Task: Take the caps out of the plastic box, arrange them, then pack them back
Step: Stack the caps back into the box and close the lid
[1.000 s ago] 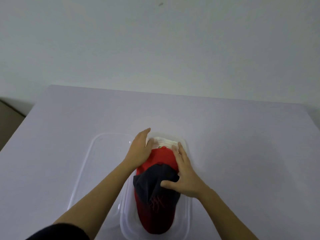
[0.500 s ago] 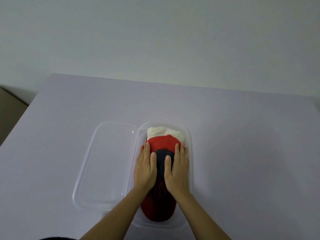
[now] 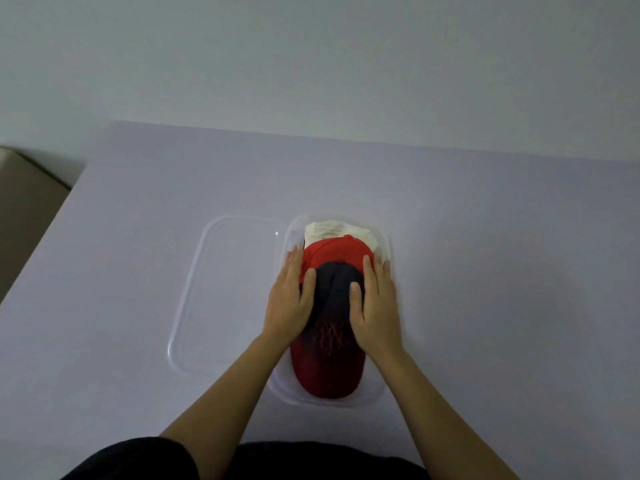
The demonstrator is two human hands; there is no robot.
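Three caps sit nested in a row inside the box (image 3: 387,393): white cap (image 3: 334,230) at the far end, red cap (image 3: 334,250) overlapping it, dark cap (image 3: 335,289) nearest, its red brim pointing toward the person. No cap lies loose on the table (image 3: 485,278). The lid (image 3: 228,292) lies flat just left of the box, touching or nearly touching its rim.

Judging by the neat nesting, packing looks mostly done. Likely left: settle the stack, then maybe put the lid on. This could also be the start, before anything is taken out; the picture alone does not settle it.

Left hand (image 3: 289,301) lies flat on the left side of the stack, fingers straight and pointing far, thumb on the dark cap. Right hand (image 3: 376,306) mirrors it on the right side, thumb also on the dark crown. Both palms are down, released, grasping nothing, apparently pressing the caps down and in. Both forearms reach in from the near edge.
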